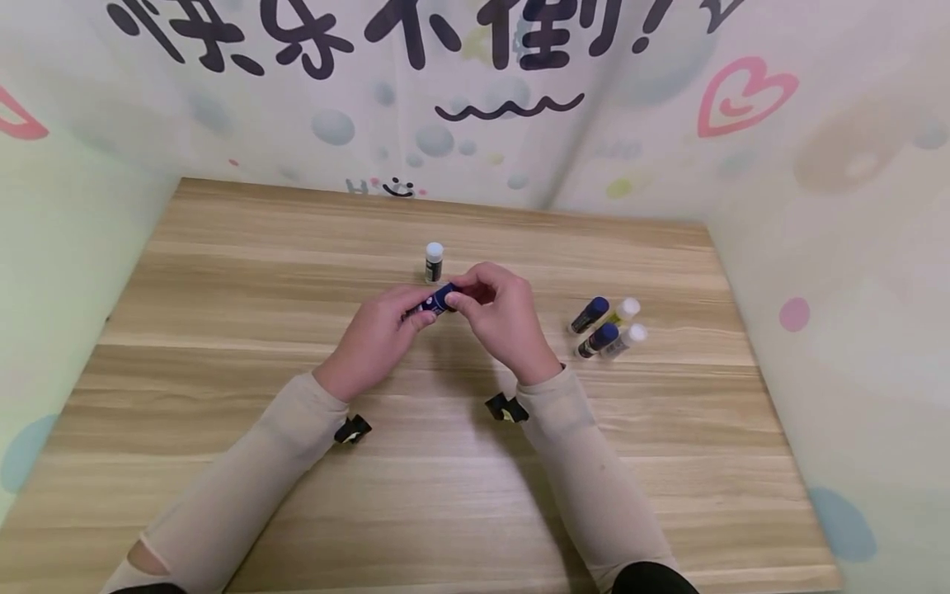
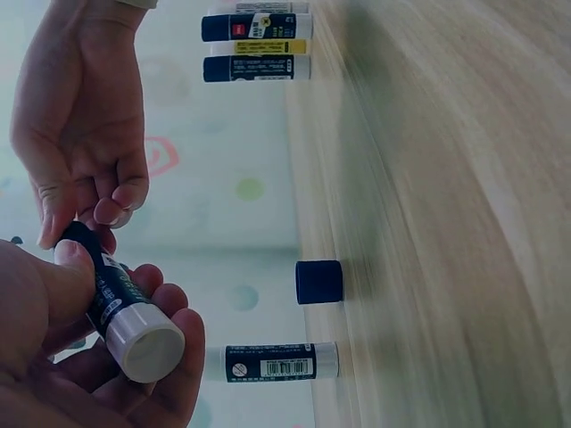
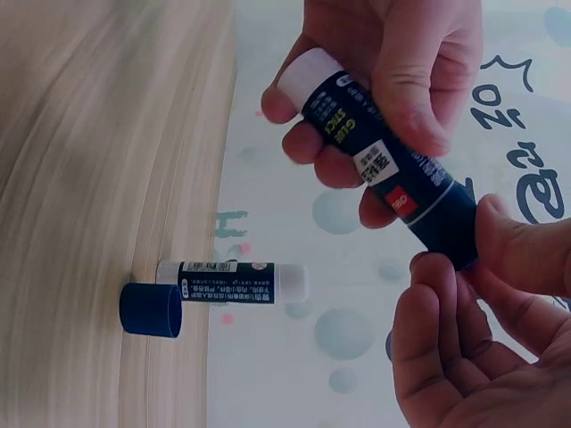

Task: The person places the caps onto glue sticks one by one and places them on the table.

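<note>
My left hand [image 1: 374, 334] grips a glue stick [image 3: 357, 129] round its dark label, with the white base end sticking out. The thumb and fingertips of my right hand [image 1: 505, 313] pinch the navy cap [image 3: 449, 227] at its other end. The stick is held tilted above the table. Just beyond the hands, a second glue stick [image 1: 434, 264] stands upright, white at the top and without a navy cap. Beside it a loose navy cap [image 2: 319, 282] rests on the table, hidden behind the hands in the head view.
Several glue sticks stand in a cluster to the right of my right hand, among them a navy-capped one [image 1: 597, 338] and a yellow-labelled one [image 2: 272, 47]. The wood-grain table [image 1: 223, 363] meets a printed wall covering [image 1: 297, 157] at the back and sides.
</note>
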Demonstrator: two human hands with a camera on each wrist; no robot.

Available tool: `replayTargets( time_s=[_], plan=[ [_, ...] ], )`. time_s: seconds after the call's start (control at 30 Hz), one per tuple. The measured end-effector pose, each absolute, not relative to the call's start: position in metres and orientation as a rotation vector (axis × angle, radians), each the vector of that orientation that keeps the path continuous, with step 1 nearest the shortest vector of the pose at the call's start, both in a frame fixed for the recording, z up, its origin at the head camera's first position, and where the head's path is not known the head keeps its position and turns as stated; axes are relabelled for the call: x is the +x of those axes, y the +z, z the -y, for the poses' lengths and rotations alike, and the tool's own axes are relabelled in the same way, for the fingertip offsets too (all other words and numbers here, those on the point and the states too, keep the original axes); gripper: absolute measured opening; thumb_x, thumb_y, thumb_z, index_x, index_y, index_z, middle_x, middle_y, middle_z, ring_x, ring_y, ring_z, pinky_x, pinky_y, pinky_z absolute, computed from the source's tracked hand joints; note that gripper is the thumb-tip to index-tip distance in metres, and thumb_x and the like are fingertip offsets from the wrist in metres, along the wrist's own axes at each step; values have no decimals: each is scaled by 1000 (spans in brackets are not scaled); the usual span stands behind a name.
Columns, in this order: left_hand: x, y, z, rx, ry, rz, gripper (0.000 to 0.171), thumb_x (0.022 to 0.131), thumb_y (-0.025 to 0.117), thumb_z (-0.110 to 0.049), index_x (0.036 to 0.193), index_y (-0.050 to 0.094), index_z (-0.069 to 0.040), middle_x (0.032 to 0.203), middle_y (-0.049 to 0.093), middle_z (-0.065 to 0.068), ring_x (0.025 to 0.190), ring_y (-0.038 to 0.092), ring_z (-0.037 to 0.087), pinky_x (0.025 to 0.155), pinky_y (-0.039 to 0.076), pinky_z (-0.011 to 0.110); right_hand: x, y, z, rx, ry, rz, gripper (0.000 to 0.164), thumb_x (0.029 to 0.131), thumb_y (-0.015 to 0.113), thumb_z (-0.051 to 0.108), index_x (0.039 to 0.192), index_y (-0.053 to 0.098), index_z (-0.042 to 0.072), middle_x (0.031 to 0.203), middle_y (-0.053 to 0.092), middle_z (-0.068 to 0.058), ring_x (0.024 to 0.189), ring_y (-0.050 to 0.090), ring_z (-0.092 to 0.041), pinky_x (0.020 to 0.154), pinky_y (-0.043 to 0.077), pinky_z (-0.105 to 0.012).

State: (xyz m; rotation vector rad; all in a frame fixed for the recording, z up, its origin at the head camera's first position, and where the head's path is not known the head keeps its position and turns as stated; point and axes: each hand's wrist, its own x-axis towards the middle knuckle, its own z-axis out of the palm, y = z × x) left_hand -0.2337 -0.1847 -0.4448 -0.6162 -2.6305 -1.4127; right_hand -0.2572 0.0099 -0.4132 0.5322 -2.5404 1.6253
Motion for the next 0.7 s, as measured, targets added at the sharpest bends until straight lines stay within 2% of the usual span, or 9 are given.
replayTargets(
  time_s=[0.17,0.3,0.47,0.57,0.7],
  plan=[
    [-233,-445,184,-629,-1351,2629,31,99,65,-16,129,67,-7,120,67,9,104,63,21,87,54,41,-256,-414,-9,538,1592,2545,9,88,78,8,95,72,7,91,70,1,75,63,-13,68,56,-33],
    [-233,-438,187,-642,-1442,2666,29,104,56,-17,130,65,-6,108,66,7,94,62,20,81,53,38,-258,-417,-10,661,1513,2595,9,97,69,16,104,66,11,85,65,2,72,60,-12,66,53,-29],
    [-233,-429,191,-673,-1629,2730,19,107,50,-17,117,64,-9,92,62,7,79,58,19,69,51,36,-258,-420,-12,786,1538,2665,14,105,55,27,112,61,16,82,62,-3,69,56,-12,62,47,-30],
    [-233,-428,190,-683,-1687,2748,22,108,50,-19,120,65,-10,91,63,8,76,60,23,63,51,35,-256,-421,-13,716,1590,2645,13,104,57,28,108,65,17,77,61,-4,63,51,-14,56,42,-30],
    [-232,-430,189,-667,-1689,2746,29,107,50,-21,132,63,-12,92,64,5,79,63,28,62,53,33,-254,-421,-13,634,1629,2609,13,102,61,28,103,67,16,70,59,-3,58,50,-15,51,39,-30]
  ],
)
